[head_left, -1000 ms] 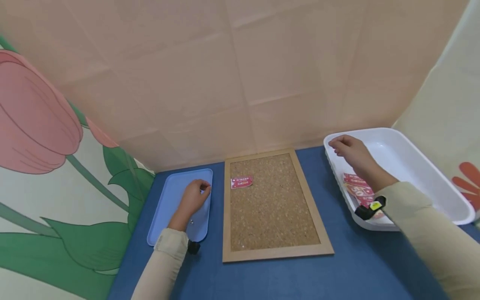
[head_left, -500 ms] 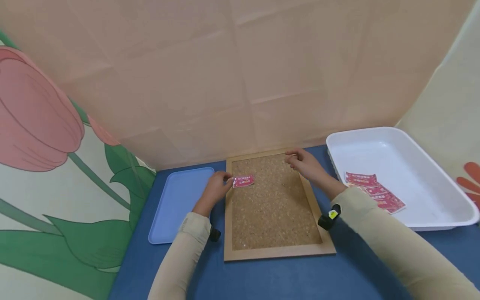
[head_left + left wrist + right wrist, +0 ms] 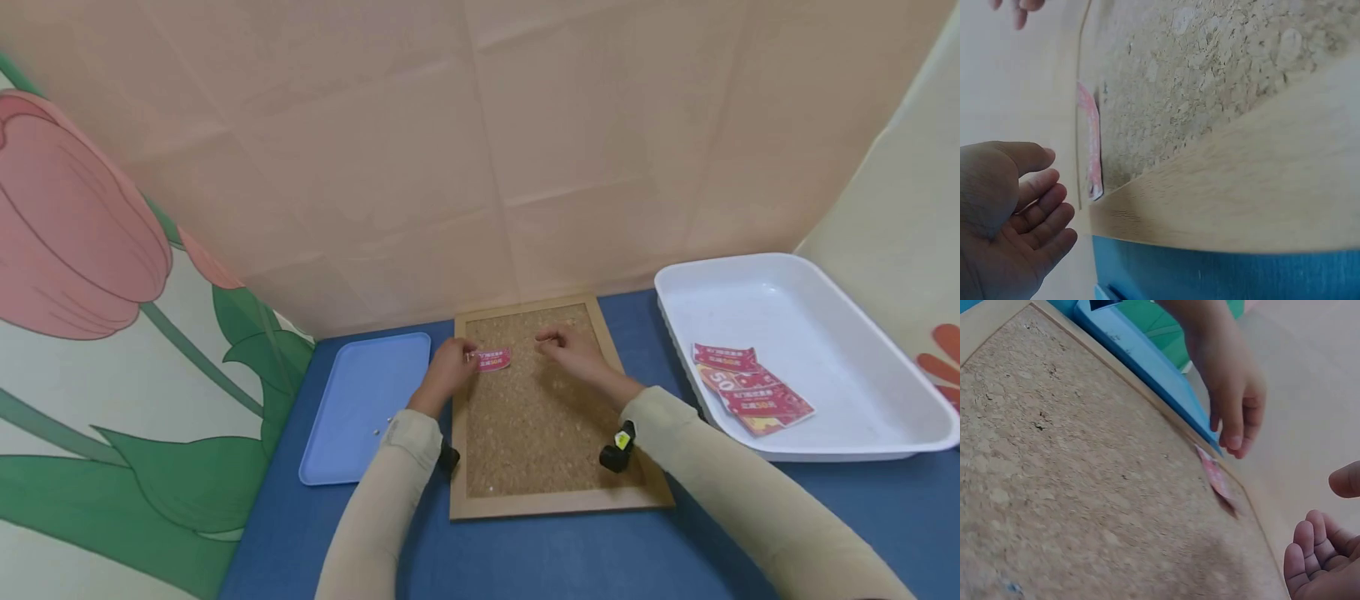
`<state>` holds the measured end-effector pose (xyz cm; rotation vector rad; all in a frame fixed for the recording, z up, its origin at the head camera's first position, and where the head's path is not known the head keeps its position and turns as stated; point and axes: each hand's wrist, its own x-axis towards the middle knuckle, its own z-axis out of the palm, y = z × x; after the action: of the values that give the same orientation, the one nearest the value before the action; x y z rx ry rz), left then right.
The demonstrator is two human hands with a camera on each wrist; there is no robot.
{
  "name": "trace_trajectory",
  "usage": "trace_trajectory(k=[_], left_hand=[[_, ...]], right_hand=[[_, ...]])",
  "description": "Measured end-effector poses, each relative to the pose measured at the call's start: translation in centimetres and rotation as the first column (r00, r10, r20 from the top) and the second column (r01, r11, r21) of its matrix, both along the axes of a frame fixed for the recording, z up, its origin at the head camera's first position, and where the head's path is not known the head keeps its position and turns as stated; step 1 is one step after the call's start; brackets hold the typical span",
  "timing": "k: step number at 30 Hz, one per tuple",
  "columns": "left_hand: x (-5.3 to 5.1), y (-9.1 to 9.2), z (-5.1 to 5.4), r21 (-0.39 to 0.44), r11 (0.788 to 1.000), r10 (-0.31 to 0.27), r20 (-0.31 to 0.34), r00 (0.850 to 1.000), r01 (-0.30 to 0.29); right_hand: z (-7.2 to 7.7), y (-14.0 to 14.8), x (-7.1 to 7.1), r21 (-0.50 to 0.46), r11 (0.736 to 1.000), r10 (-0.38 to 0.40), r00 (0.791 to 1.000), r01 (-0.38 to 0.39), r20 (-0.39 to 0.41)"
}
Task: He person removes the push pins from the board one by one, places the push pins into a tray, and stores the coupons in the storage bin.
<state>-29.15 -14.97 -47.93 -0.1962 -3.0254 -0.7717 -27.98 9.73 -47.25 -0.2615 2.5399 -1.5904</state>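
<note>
A pink printed paper coupon [image 3: 492, 360] lies near the upper left of a wood-framed cork board [image 3: 551, 433]. My left hand [image 3: 452, 367] hovers at the coupon's left end, its thumb and fingers loosely bent. In the left wrist view a small gap shows between thumb and index fingertip, with nothing visible there. To the coupon's right, my right hand [image 3: 576, 354] is over the cork. The right wrist view shows this right hand [image 3: 1325, 569] with thumb apart from loosely curled fingers and nothing visible in it. One edge of the coupon [image 3: 1217, 478] looks slightly raised.
A blue tray [image 3: 360, 375] with a few tiny light pieces stands left of the board. Several more coupons [image 3: 753, 392] overlap in a white plastic bin [image 3: 840, 333] on the right. A beige sheet [image 3: 360, 167] hangs behind the blue tabletop [image 3: 570, 554].
My left hand has moved from above the blue tray rightward to the coupon. My right hand has come left from the white bin to over the board; the bin's coupons are uncovered.
</note>
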Motion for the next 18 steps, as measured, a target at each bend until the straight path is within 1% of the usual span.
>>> trace_trajectory(k=[2,4,8,10,12,15,18], left_hand=[[-0.3,0.1,-0.3,0.0,1.0,0.0,-0.015,1.0,0.0],[-0.6,0.0,-0.6,0.003,1.0,-0.004,-0.023,1.0,0.004],[-0.9,-0.1,-1.4,0.011,1.0,-0.002,-0.017,1.0,0.003],[-1.1,-0.2,-1.6,0.023,1.0,0.019,-0.004,1.0,-0.019],[-1.2,-0.2,-1.7,0.046,0.998,0.052,0.014,0.999,-0.053],[-1.7,-0.4,-1.9,0.074,0.993,0.089,0.03,0.996,-0.091],[-2.2,-0.4,-2.2,0.068,0.993,0.095,0.028,0.995,-0.096]], right_hand=[[-0.5,-0.3,-0.2,0.028,1.0,-0.009,1.0,0.009,0.001],[-1.0,-0.5,-0.3,0.03,1.0,-0.009,1.0,0.009,0.018],[-1.9,-1.0,-0.7,-0.013,1.0,-0.009,0.998,0.01,0.059],[-2.3,-1.3,-0.9,-0.033,0.999,-0.008,0.998,0.01,0.06],[-2.6,-1.6,-1.2,-0.054,0.998,-0.01,0.997,0.014,0.074],[-3.2,-2.0,-1.7,-0.065,0.998,-0.002,0.997,0.007,0.078],[-3.7,-2.3,-2.1,-0.051,0.999,0.0,0.997,0.004,0.077]])
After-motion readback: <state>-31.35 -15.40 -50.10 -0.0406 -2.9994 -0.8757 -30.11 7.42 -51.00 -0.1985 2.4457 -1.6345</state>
